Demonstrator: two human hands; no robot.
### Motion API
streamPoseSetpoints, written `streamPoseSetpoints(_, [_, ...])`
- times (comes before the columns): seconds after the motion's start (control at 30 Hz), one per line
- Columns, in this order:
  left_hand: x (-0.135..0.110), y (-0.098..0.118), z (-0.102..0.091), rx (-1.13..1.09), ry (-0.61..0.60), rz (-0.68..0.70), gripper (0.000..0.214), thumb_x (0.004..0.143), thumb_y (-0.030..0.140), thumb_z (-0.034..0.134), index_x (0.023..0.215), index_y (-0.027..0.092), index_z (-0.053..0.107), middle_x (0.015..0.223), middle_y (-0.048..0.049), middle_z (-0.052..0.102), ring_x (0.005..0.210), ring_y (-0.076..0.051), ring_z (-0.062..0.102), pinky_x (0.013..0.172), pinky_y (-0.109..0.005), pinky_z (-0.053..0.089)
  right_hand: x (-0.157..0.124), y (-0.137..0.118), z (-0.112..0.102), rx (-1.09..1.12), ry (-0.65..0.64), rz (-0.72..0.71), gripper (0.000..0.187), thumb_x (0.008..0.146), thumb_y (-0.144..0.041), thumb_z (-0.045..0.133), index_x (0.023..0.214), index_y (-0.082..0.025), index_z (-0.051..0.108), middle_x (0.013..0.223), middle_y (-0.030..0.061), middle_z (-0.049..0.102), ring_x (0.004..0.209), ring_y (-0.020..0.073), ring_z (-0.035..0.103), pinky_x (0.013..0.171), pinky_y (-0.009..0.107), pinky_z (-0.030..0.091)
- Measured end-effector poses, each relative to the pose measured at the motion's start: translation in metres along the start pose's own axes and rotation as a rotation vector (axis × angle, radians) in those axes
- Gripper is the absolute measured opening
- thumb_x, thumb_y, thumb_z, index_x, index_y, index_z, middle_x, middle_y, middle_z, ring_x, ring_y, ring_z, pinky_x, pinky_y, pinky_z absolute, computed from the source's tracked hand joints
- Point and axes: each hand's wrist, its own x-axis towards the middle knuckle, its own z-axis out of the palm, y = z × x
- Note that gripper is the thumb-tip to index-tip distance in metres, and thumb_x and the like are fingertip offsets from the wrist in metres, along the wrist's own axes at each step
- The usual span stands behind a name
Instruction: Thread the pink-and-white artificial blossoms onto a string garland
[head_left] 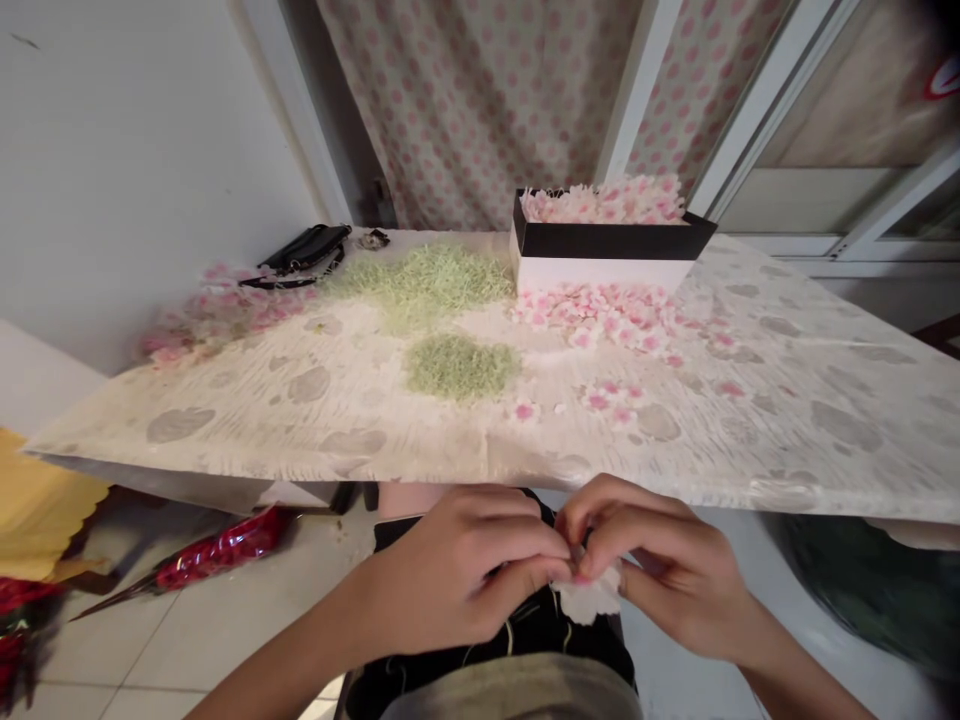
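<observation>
Over my lap, just below the table's front edge, a pale pink artificial flower (589, 598) is pinched between my two hands. My left hand (480, 565) is closed, thumb and forefinger meeting at the flower's left side. My right hand (667, 565) is closed too, its fingertips pressed at the pink centre and the thumb by the petal edge. What lies right between the fingertips is partly hidden. On the table in front are a few loose pink blossoms (611, 402) and a bigger heap of blossoms (615, 315).
A black and white box (607, 262) full of pink blossoms stands at the back of the patterned table (360, 400). Left of it lie green shredded filler (461, 367), a black bag (307, 250) and pink flower sprays (217, 310). A red wrapped bouquet (225, 550) is on the floor.
</observation>
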Motion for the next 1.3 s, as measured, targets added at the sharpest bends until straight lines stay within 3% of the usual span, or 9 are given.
streamPoseSetpoints(0.23, [-0.001,0.001,0.005,0.014,-0.035,-0.005,0.018,0.092,0.011,0.052,0.081,0.016,0.066,0.072,-0.0002,0.067,0.065,-0.013,0.058,0.071,-0.026,0.045,-0.002,0.001,0.001,0.019,-0.045,0.029,0.033,0.081,0.008,0.044,0.087,-0.021,0.059,0.089,0.0020,0.058,0.079,0.0131,0.060,0.065,0.026,0.046])
streamPoseSetpoints(0.5, [-0.001,0.000,0.010,-0.080,-0.064,-0.076,0.020,0.092,0.012,0.052,0.078,0.019,0.064,0.074,-0.0016,0.069,0.067,-0.016,0.061,0.073,-0.029,0.049,0.001,0.004,0.001,0.050,-0.096,0.063,0.023,0.086,-0.001,0.052,0.087,-0.023,0.061,0.086,0.0017,0.055,0.076,0.0136,0.058,0.063,0.026,0.045])
streamPoseSetpoints(0.6, [0.001,-0.003,0.009,-0.127,-0.017,-0.125,0.018,0.094,0.014,0.050,0.087,0.018,0.066,0.080,-0.0034,0.067,0.075,-0.016,0.061,0.073,-0.028,0.048,-0.001,0.007,0.003,0.123,-0.013,0.126,0.013,0.092,-0.012,0.053,0.089,-0.024,0.059,0.090,0.0027,0.052,0.081,0.0150,0.056,0.067,0.027,0.046])
streamPoseSetpoints(0.7, [0.000,-0.007,0.007,-0.295,0.127,-0.158,0.028,0.097,0.011,0.039,0.107,0.020,0.064,0.091,-0.0058,0.062,0.082,-0.015,0.060,0.076,-0.028,0.048,-0.001,0.014,0.008,0.321,0.125,0.211,0.002,0.094,-0.026,0.054,0.093,-0.025,0.054,0.096,0.0040,0.054,0.086,0.0175,0.057,0.073,0.031,0.048])
streamPoseSetpoints(0.8, [-0.001,-0.012,0.007,-0.509,0.159,-0.167,0.031,0.096,0.009,0.039,0.112,0.021,0.062,0.097,-0.0061,0.059,0.080,-0.013,0.060,0.073,-0.027,0.049,0.001,0.018,0.012,0.547,0.182,0.292,0.011,0.092,-0.033,0.058,0.090,-0.024,0.051,0.089,0.0020,0.060,0.077,0.0165,0.060,0.070,0.032,0.049])
streamPoseSetpoints(0.9, [-0.002,-0.016,0.006,-0.535,0.170,-0.253,0.017,0.092,0.012,0.053,0.103,0.017,0.064,0.089,-0.0045,0.061,0.073,-0.012,0.059,0.067,-0.026,0.047,0.002,0.019,0.013,0.672,0.198,0.349,0.018,0.089,-0.033,0.064,0.084,-0.023,0.051,0.076,-0.0016,0.061,0.063,0.0129,0.060,0.061,0.027,0.048])
streamPoseSetpoints(1.0, [-0.003,-0.018,0.007,-0.532,0.195,-0.298,0.006,0.089,0.015,0.059,0.086,0.016,0.064,0.076,-0.0021,0.059,0.067,-0.012,0.053,0.064,-0.026,0.043,-0.002,0.019,0.011,0.685,0.147,0.404,0.016,0.087,-0.030,0.067,0.084,-0.021,0.054,0.072,-0.0025,0.063,0.059,0.0108,0.061,0.056,0.024,0.048])
streamPoseSetpoints(1.17, [0.000,-0.016,0.015,-0.741,0.226,-0.304,0.022,0.094,0.031,0.051,0.076,0.019,0.053,0.077,-0.0030,0.055,0.075,-0.016,0.054,0.070,-0.030,0.045,-0.009,0.024,0.012,0.664,-0.008,0.412,0.012,0.086,-0.026,0.069,0.084,-0.020,0.058,0.073,-0.0017,0.065,0.060,0.0087,0.064,0.058,0.021,0.053])
streamPoseSetpoints(1.3, [0.004,-0.012,0.024,-0.907,0.223,-0.368,0.026,0.096,0.040,0.036,0.076,0.024,0.037,0.057,0.0060,0.034,0.047,-0.012,0.041,0.056,-0.029,0.048,-0.006,0.020,0.012,0.645,-0.098,0.410,0.012,0.085,-0.027,0.068,0.082,-0.020,0.059,0.077,0.0010,0.068,0.065,0.0111,0.067,0.060,0.024,0.056])
